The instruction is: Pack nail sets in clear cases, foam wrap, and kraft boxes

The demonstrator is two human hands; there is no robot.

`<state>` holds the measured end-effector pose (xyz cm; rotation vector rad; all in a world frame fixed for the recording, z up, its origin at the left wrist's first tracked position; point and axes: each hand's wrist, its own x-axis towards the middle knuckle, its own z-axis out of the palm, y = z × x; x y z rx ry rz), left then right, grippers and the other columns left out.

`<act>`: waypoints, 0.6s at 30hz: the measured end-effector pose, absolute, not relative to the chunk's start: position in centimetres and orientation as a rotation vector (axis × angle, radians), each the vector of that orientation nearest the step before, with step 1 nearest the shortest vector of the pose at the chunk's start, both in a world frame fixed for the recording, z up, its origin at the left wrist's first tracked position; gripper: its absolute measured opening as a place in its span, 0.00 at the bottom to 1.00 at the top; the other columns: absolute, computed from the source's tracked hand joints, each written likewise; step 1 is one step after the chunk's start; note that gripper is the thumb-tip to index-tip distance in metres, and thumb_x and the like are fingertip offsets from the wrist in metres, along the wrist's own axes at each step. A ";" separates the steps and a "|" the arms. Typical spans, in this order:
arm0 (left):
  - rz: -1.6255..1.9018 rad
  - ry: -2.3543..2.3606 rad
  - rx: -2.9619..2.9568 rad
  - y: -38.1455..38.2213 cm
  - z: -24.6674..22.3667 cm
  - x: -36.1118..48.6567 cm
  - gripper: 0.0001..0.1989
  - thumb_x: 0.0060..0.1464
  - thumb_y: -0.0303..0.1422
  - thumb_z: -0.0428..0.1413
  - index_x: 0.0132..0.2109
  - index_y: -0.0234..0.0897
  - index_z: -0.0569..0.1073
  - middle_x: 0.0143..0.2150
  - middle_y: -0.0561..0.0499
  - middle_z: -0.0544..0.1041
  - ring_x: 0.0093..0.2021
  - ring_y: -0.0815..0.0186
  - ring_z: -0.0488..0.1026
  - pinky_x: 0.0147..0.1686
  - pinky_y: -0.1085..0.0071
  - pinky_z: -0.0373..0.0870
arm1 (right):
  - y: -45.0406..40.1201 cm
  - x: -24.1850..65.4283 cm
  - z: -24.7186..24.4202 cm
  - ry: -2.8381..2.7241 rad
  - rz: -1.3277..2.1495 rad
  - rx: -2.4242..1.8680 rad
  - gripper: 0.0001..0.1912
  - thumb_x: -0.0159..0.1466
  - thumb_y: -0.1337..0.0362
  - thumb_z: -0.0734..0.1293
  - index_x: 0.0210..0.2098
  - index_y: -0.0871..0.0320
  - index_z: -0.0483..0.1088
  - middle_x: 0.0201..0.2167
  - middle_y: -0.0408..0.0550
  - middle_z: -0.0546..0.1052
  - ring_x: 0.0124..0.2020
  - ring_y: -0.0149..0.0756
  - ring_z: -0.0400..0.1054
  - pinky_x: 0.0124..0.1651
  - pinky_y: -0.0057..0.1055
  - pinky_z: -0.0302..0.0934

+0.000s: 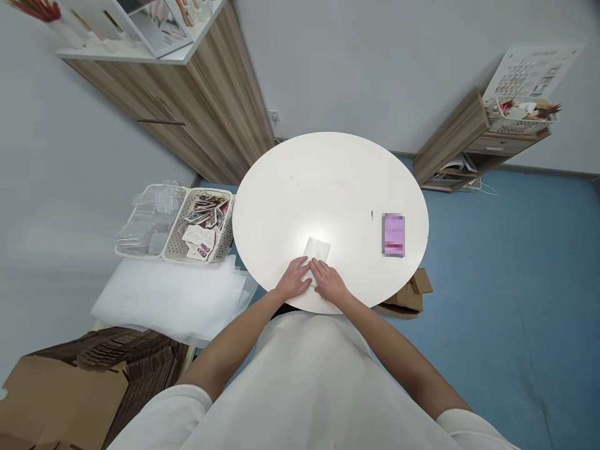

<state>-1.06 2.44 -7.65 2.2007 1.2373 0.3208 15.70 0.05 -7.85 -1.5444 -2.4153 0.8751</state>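
Note:
A small white folded sheet (pixel 319 249), perhaps thin foam or paper, lies at the near edge of the round white table. From its left side my left hand (pixel 294 279) holds it, fingers over the top part and thumb lower down. My right hand (pixel 329 280) grips it from the right, fingertips pressing on its middle close to the left fingertips. Between the two hands a lower part of the white sheet shows. Whether anything is wrapped inside is hidden.
A phone with a blurred screen (pixel 393 235) lies on the table (pixel 328 169) at right. Left of it stand a basket of printed cards (pixel 225 240), a bin of clear plastic packaging (pixel 150 219), white sheets (pixel 169 290) and stacked cardboard (pixel 60 394). An open carton (pixel 407 297) sits below right.

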 end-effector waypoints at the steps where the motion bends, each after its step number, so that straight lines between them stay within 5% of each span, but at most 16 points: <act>1: 0.309 1.212 2.177 2.6 -7.4 -1.4 0.23 0.49 0.35 0.51 0.54 0.40 0.61 0.58 0.43 0.58 0.58 0.57 0.53 0.54 0.57 0.54 | 0.0 15.7 -8.3 -2.388 0.897 -1.536 0.40 0.51 0.72 0.63 0.60 0.57 0.43 0.62 0.52 0.48 0.61 0.47 0.42 0.55 0.44 0.50; 6: 0.307 0.944 2.160 4.3 -7.0 -3.2 0.37 0.36 0.38 0.61 0.55 0.39 0.59 0.59 0.42 0.57 0.58 0.54 0.53 0.55 0.56 0.53 | 0.0 15.8 -8.8 -2.286 1.015 -1.497 0.38 0.50 0.74 0.60 0.59 0.62 0.46 0.62 0.53 0.48 0.62 0.45 0.39 0.59 0.45 0.45; 12: 0.221 0.864 2.229 6.5 -7.4 -3.3 0.25 0.43 0.24 0.52 0.51 0.42 0.64 0.54 0.45 0.64 0.53 0.58 0.60 0.52 0.60 0.55 | 1.1 16.8 -7.5 -2.250 1.123 -1.519 0.39 0.49 0.70 0.62 0.59 0.60 0.46 0.61 0.53 0.48 0.61 0.44 0.41 0.58 0.44 0.46; 18: 0.177 0.776 2.183 7.0 -6.5 -3.1 0.19 0.47 0.29 0.51 0.49 0.43 0.65 0.47 0.48 0.70 0.47 0.60 0.64 0.48 0.64 0.59 | 1.1 17.3 -6.7 -2.148 1.251 -1.525 0.26 0.58 0.62 0.59 0.55 0.55 0.53 0.57 0.50 0.57 0.58 0.39 0.49 0.56 0.39 0.49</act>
